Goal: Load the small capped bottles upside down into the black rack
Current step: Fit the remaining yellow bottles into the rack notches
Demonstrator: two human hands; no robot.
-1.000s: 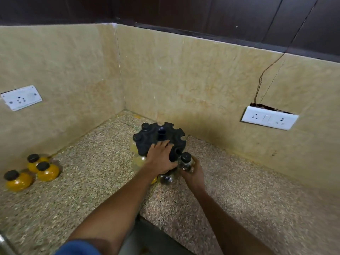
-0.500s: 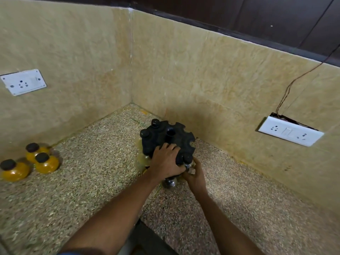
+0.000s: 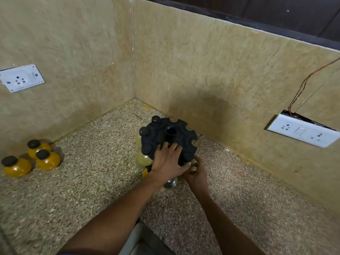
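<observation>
The black rack (image 3: pixel 176 137) stands on the counter near the corner. Black caps (image 3: pixel 144 131) of three bottles stick up from its left slots, and their pale yellow bodies (image 3: pixel 144 159) hang below. My left hand (image 3: pixel 167 161) lies on the rack's front top, fingers spread and thumb round the edge. My right hand (image 3: pixel 196 173) is curled around a small bottle (image 3: pixel 191 165) at the rack's front right slot; the bottle is mostly hidden. A shiny rounded part (image 3: pixel 171 183) shows under my left wrist. Three yellow capped bottles (image 3: pixel 47 160) stand upright at the far left.
Speckled stone counter (image 3: pixel 92 181) with beige walls meeting in a corner behind the rack. A white socket plate (image 3: pixel 21 78) is on the left wall and another (image 3: pixel 301 130), with loose wires above it, on the right wall. The counter's front edge (image 3: pixel 139 234) is near my arms.
The bottle in my right hand has gone from beside the rack into its front right slot, its cap now level with the rack top. My left hand stays on the rack. The view has shifted right.
</observation>
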